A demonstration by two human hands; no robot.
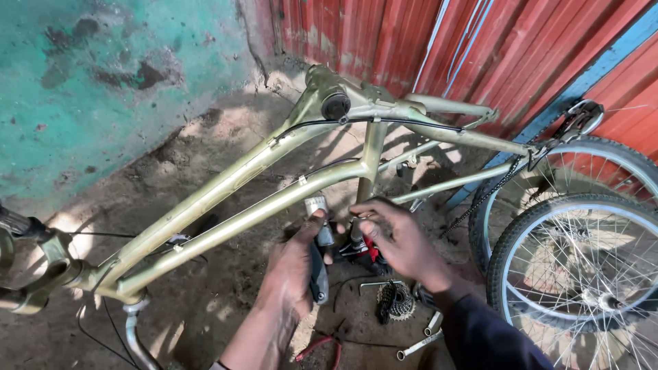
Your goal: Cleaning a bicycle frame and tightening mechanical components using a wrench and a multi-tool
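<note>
Bike frame: an olive-gold bicycle frame (pixel 260 185) lies upside down across the middle of the picture, its bottom bracket shell (pixel 336 105) at upper centre, its fork end at the left edge.
Left hand: the left hand (pixel 295 270) is closed round a dark-handled tool (pixel 319 264) just below the frame tubes; the tool's bright metal head (pixel 316 203) touches the lower tube near centre.
Right hand: the right hand (pixel 397 236) sits right of centre, fingers curled down onto a small dark and red part (pixel 367 248) beneath the seat tube; whether it grips or only steadies the part I cannot tell.
Work done, as judged: one wheel seems to be off the frame, as a loose wheel (pixel 582 274) stands at lower right; the gear cluster (pixel 395 300) lies by itself on the ground at bottom centre.
Work left, as judged: the chain (pixel 483 199) hangs slack from the rear end at right, and the other wheel (pixel 582 171) looks mounted there, so the job appears to be midway.
Loose tools: a wrench (pixel 417 346) and red-handled pliers (pixel 322 344) lie on the dirt along the bottom edge.
Packages, labels, signs: none can be made out on any thing.
Background: a flaking green wall (pixel 103 75) fills the upper left; red corrugated sheeting (pixel 480 48) with a blue strip fills the upper right.
</note>
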